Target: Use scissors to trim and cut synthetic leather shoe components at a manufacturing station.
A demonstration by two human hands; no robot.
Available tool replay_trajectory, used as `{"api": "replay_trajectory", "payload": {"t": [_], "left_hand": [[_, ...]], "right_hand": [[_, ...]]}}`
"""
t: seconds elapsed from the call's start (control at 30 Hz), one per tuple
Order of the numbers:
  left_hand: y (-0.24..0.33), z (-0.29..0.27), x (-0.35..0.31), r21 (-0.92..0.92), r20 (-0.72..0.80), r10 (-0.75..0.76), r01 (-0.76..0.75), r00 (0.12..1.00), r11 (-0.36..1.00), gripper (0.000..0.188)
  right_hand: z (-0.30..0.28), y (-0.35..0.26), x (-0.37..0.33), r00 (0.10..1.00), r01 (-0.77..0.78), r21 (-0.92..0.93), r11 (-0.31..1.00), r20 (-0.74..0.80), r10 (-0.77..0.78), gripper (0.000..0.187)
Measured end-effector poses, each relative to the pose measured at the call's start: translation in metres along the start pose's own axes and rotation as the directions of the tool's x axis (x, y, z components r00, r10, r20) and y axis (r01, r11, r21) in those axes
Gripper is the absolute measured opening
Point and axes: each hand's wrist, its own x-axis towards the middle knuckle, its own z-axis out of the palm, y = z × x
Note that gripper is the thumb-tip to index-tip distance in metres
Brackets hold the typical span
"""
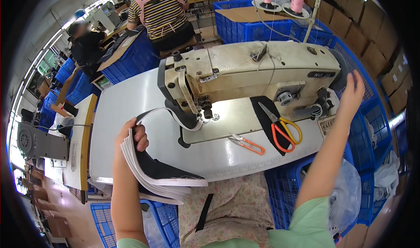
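My left hand [138, 134] is closed round a folded stack of black and white fabric pieces [162, 171], which droops over the table's front edge. A black strip with a white edge [168, 111] curves from near this hand to the needle area of the cream sewing machine [245, 68]. At the machine's right end, my right hand [352, 90] is beside the dark handwheel [337, 68], fingers stretched out and apart. Whether it touches the wheel I cannot tell. Scissors with orange and yellow handles [280, 127] lie on a black fabric piece [262, 110], near orange thread snips [247, 144].
Blue plastic crates [124, 57] stand around the white table [127, 90]. Two pink thread cones [297, 2] rise behind the machine. Two other people sit further back, one in a striped top [162, 11]. Cardboard boxes [376, 57] are stacked at the right.
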Motion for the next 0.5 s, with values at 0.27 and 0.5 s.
{"api": "replay_trajectory", "payload": {"t": [0.27, 0.5], "left_hand": [[-0.005, -0.003, -0.003, 0.013, -0.008, -0.008, 0.008, 1.0, 1.0, 0.022], [-0.011, -0.003, -0.004, -0.003, 0.04, -0.001, 0.001, 0.999, 1.0, 0.021]], "right_hand": [[0.033, 0.06, 0.078, 0.784, -0.089, -0.129, 0.988, 0.603, 0.149, 0.051], [0.016, 0.157, -0.021, 0.96, -0.034, -0.044, 0.998, 0.275, 0.045, 0.043]]}}
